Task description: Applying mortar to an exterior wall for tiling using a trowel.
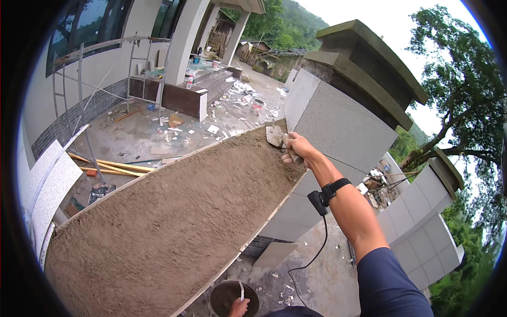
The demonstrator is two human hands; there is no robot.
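My right hand (299,149) is closed around the handle of a trowel (274,136), its blade resting on the mortar at the far end of the wall top. A thick layer of rough, wet brown mortar (163,206) covers the wall top between thin pale edges. Beside that blade rises a grey tiled pillar (343,119). Low at the bottom edge, my left hand (239,307) is closed on a pale strip that looks like the handle of a dark bucket (213,302). Some mortar shows inside the bucket.
Metal scaffolding (80,100) and yellow timber strips (119,168) stand and lie left of the wall. Speckled slabs (52,179) lean at the far left. A loose grey tile (274,254) leans below the pillar. Debris litters the yard, and a black cable (323,232) hangs from my right wrist strap.
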